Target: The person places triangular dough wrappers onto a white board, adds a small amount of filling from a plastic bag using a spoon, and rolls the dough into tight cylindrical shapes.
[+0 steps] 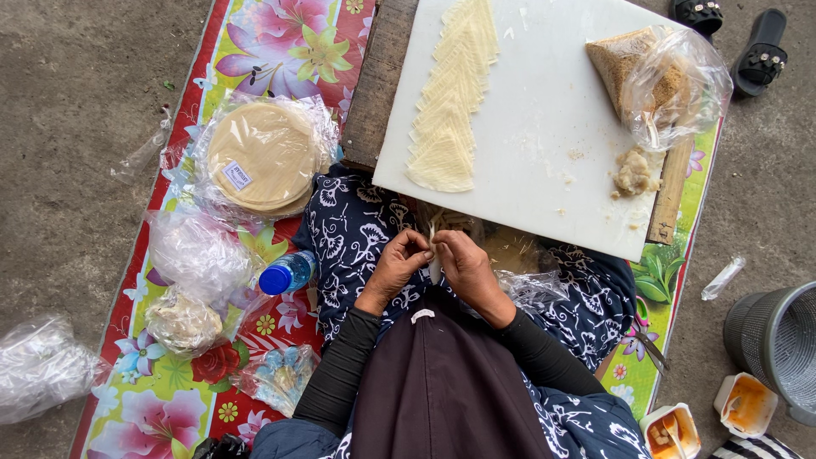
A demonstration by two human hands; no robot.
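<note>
A: Both hands together above the lap: left hand (393,265) and right hand (463,262) pinching one small pale folded wrapper piece (434,255), at 6 o'clock from the white rectangular plastic board (544,153).

B: Risk of tearing, probably, if pinched too hard; looks very thin. Also possible to slip down onto the dark blue patterned cloth (357,223).

A: And the row of cut pale wrapper triangles (455,93) at 12 o'clock, uncovered. Maybe drying and cracking.
</note>
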